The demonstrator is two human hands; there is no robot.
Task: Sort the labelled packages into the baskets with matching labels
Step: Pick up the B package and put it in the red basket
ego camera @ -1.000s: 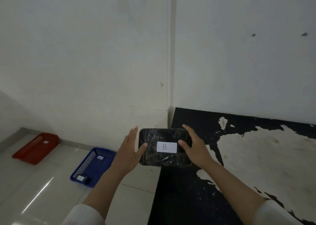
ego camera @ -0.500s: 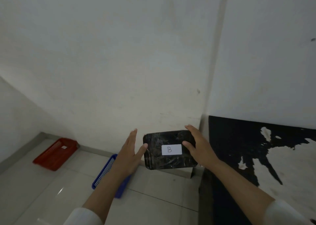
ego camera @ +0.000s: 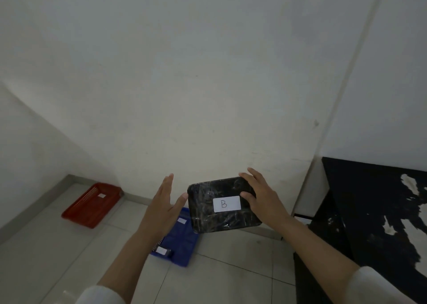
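A black wrapped package (ego camera: 223,205) with a white label reading "B" is held in the air between my two hands. My right hand (ego camera: 262,198) grips its right end, thumb on the front. My left hand (ego camera: 165,205) has its fingers spread, and its thumb touches the package's left edge. Below them on the floor lies a blue basket (ego camera: 182,246) with a white label and a small dark package (ego camera: 163,251) at its near end. A red basket (ego camera: 92,204) with a white label sits farther left by the wall.
A black table (ego camera: 369,211) with worn white patches stands at the right, against the white wall. The floor is pale tile. Both baskets lie close to the wall's base.
The view has swung left, away from the table and toward the floor. The package, still in both hands, now hangs over the blue basket, and the red basket appears nearer.
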